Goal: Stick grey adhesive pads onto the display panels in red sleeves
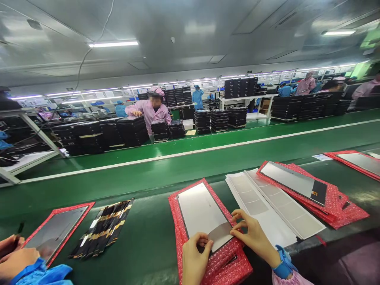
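Observation:
A flat panel (198,209) with a pale reflective face lies on a stack of red bubble-wrap sheets (175,221) in front of me. At the panel's near edge sits a grey strip of film (220,234). My left hand (193,259) pinches that strip's near left corner with thumb and forefinger. The fingers of my right hand (252,234) press on the strip's right end; a blue wrist strap (283,262) circles that wrist.
White sheets of label backing (273,208) lie right of the panel, then another panel on red wrap (297,184). Black and gold flex strips (103,227) lie to the left. A co-worker's hands (13,257) touch a panel at far left. The green conveyor (190,158) runs beyond.

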`<state>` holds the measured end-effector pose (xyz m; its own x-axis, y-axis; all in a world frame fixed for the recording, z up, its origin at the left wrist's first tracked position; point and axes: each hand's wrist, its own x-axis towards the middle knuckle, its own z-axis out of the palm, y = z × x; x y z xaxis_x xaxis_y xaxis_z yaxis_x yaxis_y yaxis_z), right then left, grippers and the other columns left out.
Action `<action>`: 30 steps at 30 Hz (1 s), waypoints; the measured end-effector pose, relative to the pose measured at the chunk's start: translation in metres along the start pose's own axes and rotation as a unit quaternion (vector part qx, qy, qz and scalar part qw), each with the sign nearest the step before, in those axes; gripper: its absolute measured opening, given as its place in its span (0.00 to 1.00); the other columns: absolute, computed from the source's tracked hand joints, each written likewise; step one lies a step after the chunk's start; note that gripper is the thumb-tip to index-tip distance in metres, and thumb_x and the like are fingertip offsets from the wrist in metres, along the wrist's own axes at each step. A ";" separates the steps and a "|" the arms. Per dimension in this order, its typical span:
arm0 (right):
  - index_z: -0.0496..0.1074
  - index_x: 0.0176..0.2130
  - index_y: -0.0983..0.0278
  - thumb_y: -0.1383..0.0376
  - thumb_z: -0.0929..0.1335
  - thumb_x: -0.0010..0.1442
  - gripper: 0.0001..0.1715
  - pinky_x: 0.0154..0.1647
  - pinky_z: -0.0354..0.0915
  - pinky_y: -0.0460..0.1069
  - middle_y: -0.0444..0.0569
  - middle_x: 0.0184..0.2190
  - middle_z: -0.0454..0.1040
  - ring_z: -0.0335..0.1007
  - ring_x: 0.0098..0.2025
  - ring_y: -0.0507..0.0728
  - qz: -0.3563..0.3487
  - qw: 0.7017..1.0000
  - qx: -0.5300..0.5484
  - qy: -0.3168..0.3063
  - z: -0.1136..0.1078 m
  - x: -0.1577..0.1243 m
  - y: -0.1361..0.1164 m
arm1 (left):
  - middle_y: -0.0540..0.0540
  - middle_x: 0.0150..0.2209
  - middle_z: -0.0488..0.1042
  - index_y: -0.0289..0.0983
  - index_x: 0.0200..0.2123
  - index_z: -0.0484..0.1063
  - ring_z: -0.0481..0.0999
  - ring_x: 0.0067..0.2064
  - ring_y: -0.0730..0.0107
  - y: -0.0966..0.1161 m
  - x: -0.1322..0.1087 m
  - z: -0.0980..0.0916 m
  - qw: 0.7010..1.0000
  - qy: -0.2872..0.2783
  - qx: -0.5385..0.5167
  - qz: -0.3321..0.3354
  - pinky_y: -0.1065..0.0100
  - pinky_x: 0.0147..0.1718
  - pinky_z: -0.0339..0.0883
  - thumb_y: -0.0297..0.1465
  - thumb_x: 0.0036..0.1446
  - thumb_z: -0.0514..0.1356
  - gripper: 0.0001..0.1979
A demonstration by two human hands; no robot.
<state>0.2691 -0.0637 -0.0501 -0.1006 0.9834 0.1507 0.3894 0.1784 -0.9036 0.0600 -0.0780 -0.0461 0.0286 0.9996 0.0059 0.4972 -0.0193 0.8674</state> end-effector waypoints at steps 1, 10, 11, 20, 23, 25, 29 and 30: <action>0.59 0.43 0.59 0.68 0.66 0.50 0.19 0.36 0.67 0.46 0.43 0.37 0.66 0.71 0.30 0.49 -0.006 1.000 -0.006 0.007 0.002 -0.002 0.001 | 0.49 0.26 0.74 0.37 0.28 0.71 0.73 0.31 0.65 0.000 0.000 0.000 1.000 0.000 0.005 0.002 0.68 0.33 0.65 0.33 0.49 0.57 0.06; 0.53 0.53 0.58 0.62 0.64 0.56 0.26 0.58 0.53 0.56 0.48 0.57 0.54 0.50 0.59 0.59 -0.097 0.970 -0.171 0.143 0.012 -0.019 0.022 | 0.40 0.53 0.60 0.37 0.28 0.73 0.72 0.39 0.61 -0.018 -0.007 0.012 0.979 0.145 0.090 0.112 0.58 0.42 0.67 0.37 0.48 0.58 0.09; 0.51 0.54 0.58 0.61 0.65 0.56 0.29 0.59 0.52 0.57 0.49 0.58 0.53 0.49 0.59 0.59 -0.094 0.967 -0.179 0.155 0.013 -0.021 0.024 | 0.40 0.54 0.59 0.37 0.31 0.73 0.72 0.40 0.61 -0.022 -0.008 0.014 0.974 0.160 0.099 0.125 0.58 0.42 0.67 0.37 0.50 0.57 0.10; 0.46 0.58 0.60 0.60 0.62 0.59 0.32 0.58 0.55 0.54 0.49 0.58 0.54 0.51 0.59 0.58 -0.064 0.969 -0.191 0.141 0.026 -0.048 0.039 | 0.40 0.56 0.60 0.37 0.59 0.51 0.58 0.57 0.52 -0.034 -0.017 0.050 0.873 0.156 0.344 0.308 0.48 0.52 0.54 0.40 0.52 0.54 0.32; 0.49 0.57 0.60 0.62 0.61 0.59 0.28 0.56 0.58 0.54 0.49 0.56 0.57 0.54 0.57 0.58 -0.072 0.967 -0.182 0.164 0.025 -0.051 0.041 | 0.42 0.54 0.64 0.41 0.56 0.58 0.58 0.56 0.46 -0.033 -0.018 0.072 0.823 0.082 0.419 0.374 0.39 0.53 0.43 0.47 0.46 0.58 0.34; 0.51 0.56 0.61 0.62 0.61 0.60 0.26 0.55 0.59 0.54 0.50 0.54 0.60 0.56 0.56 0.58 -0.072 0.964 -0.178 0.186 0.022 -0.053 0.040 | 0.41 0.53 0.65 0.41 0.54 0.61 0.58 0.55 0.44 -0.034 -0.015 0.081 0.808 0.070 0.440 0.385 0.37 0.54 0.38 0.49 0.44 0.59 0.34; 0.55 0.54 0.60 0.62 0.61 0.59 0.23 0.53 0.62 0.54 0.49 0.51 0.64 0.61 0.53 0.59 -0.069 0.957 -0.178 0.219 0.015 -0.057 0.039 | 0.42 0.51 0.68 0.42 0.52 0.64 0.61 0.53 0.45 -0.035 -0.008 0.081 0.802 0.085 0.441 0.395 0.37 0.53 0.36 0.52 0.44 0.56 0.33; 0.56 0.53 0.59 0.62 0.62 0.59 0.22 0.52 0.63 0.54 0.49 0.51 0.65 0.62 0.52 0.59 -0.068 0.956 -0.178 0.223 0.014 -0.058 0.039 | 0.42 0.51 0.68 0.43 0.52 0.64 0.62 0.53 0.46 -0.035 -0.007 0.080 0.802 0.089 0.439 0.395 0.37 0.53 0.36 0.53 0.45 0.55 0.33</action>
<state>0.2774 -0.1139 -0.1000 0.1968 0.8518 0.4855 0.6951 0.2280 -0.6818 0.1118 -0.0860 -0.1161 0.5508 0.6530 0.5199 0.8055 -0.5791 -0.1260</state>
